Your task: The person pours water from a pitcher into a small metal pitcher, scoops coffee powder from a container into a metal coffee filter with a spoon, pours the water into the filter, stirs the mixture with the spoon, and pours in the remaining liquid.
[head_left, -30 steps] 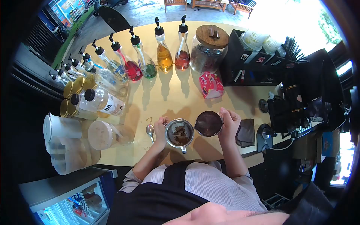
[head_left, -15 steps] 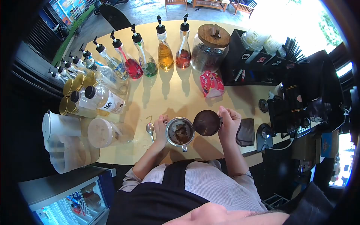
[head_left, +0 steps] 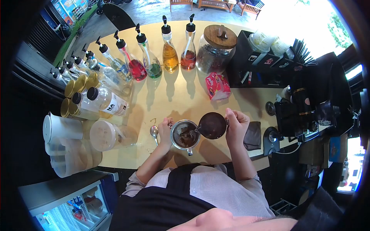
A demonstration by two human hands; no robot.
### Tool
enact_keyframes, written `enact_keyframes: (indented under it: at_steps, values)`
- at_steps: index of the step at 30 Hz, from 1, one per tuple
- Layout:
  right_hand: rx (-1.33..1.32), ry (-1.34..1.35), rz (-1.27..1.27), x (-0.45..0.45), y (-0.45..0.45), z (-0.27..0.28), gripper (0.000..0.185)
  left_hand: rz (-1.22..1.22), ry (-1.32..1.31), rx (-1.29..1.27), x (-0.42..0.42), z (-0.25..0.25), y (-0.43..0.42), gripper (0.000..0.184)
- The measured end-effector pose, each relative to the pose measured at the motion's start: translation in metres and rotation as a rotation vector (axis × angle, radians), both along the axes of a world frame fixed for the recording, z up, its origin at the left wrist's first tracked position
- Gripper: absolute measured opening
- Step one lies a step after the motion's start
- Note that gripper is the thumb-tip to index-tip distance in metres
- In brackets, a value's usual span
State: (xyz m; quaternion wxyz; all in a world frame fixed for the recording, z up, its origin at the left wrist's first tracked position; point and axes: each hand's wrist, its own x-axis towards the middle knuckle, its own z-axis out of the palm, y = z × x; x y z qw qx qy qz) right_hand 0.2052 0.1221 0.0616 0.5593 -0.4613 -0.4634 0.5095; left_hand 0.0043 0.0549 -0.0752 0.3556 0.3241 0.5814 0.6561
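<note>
- Left hand (head_left: 165, 133), mid-frame: fingers grip the metal cup's (head_left: 179, 147) side, seemingly steadying it.
- Right hand (head_left: 237, 126): fingers clasp the pitcher (head_left: 213, 125), apparently tilting it so liquid (head_left: 196, 130) enters the cup.

Dark pitcher (head_left: 213, 125) in right hand (head_left: 236, 125) beside metal cup (head_left: 184, 148)

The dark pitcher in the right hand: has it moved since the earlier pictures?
Yes, slightly to the left: the dark pitcher is now a little nearer to the lying spoon.
</note>
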Motion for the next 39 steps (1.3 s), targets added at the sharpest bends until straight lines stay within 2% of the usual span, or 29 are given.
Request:
enact_keyframes:
  at_steps: [6, 21, 23, 39]
  values:
    - [-0.013, 0.026, -0.004, -0.001, -0.001, 0.001, 0.035, 0.002, 0.015, 0.006, 0.000, -0.002, 0.000, 0.053]
    - [0.036, -0.036, 0.040, 0.000, 0.004, 0.004, 0.040, 0.034, 0.022, 0.030, 0.003, 0.000, 0.001, 0.052]
    - [-0.021, -0.025, 0.056, 0.001, 0.004, 0.007, 0.030, 0.034, 0.023, 0.035, 0.002, 0.001, 0.001, 0.052]
    - [-0.012, 0.041, 0.093, -0.001, 0.010, 0.012, 0.027, -0.040, 0.050, 0.013, -0.001, 0.002, 0.000, 0.054]
